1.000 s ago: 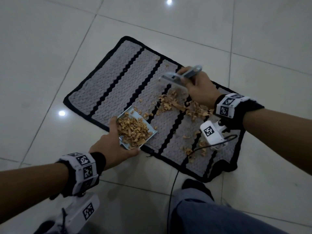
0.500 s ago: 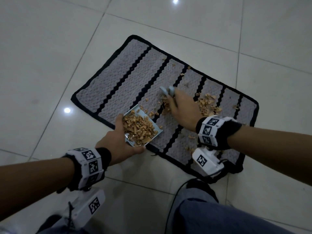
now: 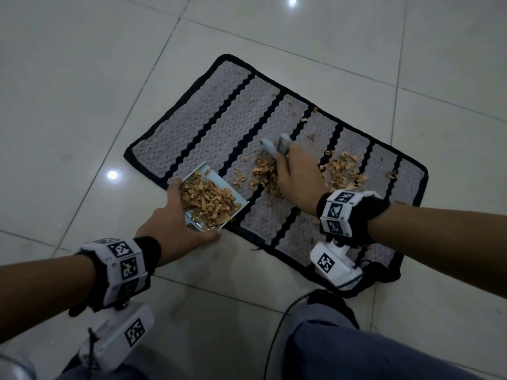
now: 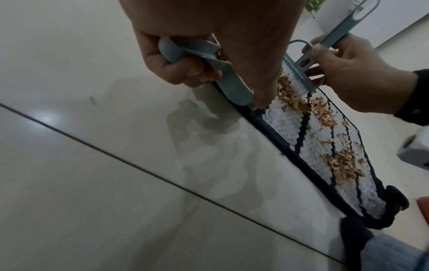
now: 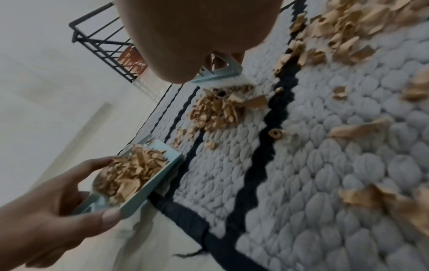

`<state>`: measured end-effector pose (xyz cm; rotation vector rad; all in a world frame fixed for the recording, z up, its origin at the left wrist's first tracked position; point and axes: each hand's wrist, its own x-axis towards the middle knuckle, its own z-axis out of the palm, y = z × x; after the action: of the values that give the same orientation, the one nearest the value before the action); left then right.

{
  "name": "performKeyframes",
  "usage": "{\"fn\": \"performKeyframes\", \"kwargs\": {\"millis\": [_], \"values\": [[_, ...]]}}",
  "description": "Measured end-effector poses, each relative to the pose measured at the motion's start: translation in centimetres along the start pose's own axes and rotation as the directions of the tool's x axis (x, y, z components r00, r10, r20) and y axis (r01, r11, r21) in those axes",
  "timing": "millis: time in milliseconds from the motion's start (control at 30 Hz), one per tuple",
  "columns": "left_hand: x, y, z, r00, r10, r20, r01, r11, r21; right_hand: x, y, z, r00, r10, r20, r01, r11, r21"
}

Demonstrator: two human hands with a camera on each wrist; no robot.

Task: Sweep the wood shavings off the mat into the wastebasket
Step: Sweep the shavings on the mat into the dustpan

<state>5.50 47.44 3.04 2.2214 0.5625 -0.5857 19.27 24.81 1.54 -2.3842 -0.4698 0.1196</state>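
A grey mat (image 3: pixel 219 127) with black stripes lies on the tiled floor. Tan wood shavings (image 3: pixel 264 171) lie scattered over its right half. My left hand (image 3: pixel 175 226) grips the handle of a pale blue dustpan (image 3: pixel 238 200), heaped with shavings, at the mat's near edge. My right hand (image 3: pixel 296 174) holds a small blue brush (image 3: pixel 271 146), its white bristles (image 4: pixel 294 82) down on the mat behind a small pile of shavings (image 5: pixel 216 110) a short way from the dustpan (image 5: pixel 148 183). No wastebasket is recognisable in any view.
A black wire rack (image 5: pixel 104 47) stands beyond the mat's far end. My knees in blue jeans (image 3: pixel 343 344) are at the bottom, with a black cable (image 3: pixel 277 333) trailing over the floor. Pale glossy tiles (image 3: pixel 82 91) surround the mat.
My right hand came down from a raised position and drew the brush toward the dustpan, pushing a pile of shavings ahead of it. The left hand and dustpan stayed put.
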Motion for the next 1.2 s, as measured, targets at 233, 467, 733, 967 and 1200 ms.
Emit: {"fn": "performKeyframes", "kwargs": {"millis": [233, 467, 733, 967, 1200], "values": [[0.1, -0.1, 0.2, 0.999, 0.007, 0.036, -0.007, 1.0, 0.004, 3.9, -1.7, -0.6, 0.998, -0.035, 0.044, 0.033, 0.998, 0.046], [0.0, 0.0, 0.4, 0.996, 0.005, 0.086, -0.009, 0.998, 0.054, 7.9, -2.8, -0.2, 0.874, -0.188, 0.449, 0.213, 0.977, -0.005], [0.4, 0.1, 0.5, 0.996, 0.025, 0.09, -0.033, 0.996, 0.08, 3.8, -1.1, -2.9, 0.833, -0.212, 0.511, 0.221, 0.974, 0.045], [1.1, 0.8, 0.6, 0.994, 0.032, 0.101, -0.045, 0.99, 0.133, 3.5, -1.1, -6.9, 0.861, -0.14, 0.489, 0.082, 0.987, 0.136], [1.5, 1.0, 0.7, 0.995, 0.025, 0.098, -0.04, 0.989, 0.146, 3.4, -0.5, -7.4, 0.592, -0.028, 0.805, 0.212, 0.97, -0.122]]}}
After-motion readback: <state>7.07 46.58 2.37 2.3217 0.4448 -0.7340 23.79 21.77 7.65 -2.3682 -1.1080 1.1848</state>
